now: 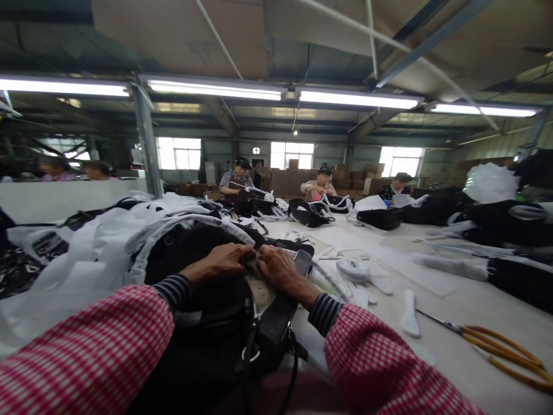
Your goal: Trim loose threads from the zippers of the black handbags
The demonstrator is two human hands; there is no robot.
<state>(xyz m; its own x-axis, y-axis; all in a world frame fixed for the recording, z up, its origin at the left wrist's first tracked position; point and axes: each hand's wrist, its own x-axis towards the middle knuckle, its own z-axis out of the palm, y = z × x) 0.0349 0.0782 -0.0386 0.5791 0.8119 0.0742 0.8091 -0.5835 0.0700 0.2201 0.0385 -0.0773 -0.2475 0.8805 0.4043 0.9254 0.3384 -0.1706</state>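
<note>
A black bag (194,357) lies in front of me, with straps, metal rings and a handle (144,248) wrapped in white. Over the bag's opening, where beige lining (259,294) shows, my two hands are close together. My left hand (220,262) is closed, its curled fingers gripping the bag at the opening. Just beside it my right hand (280,271) is also closed, thumb and fingers pinched at the same spot. The fingertips are partly hidden, so exactly which fold they pinch is unclear.
Orange-handled scissors (496,346) lie on the white table (466,369) at right, near a white plastic piece (410,314) and a white roll (353,269). White wrapping material (99,253) is heaped at left. Several people work across the table among black bags (380,218).
</note>
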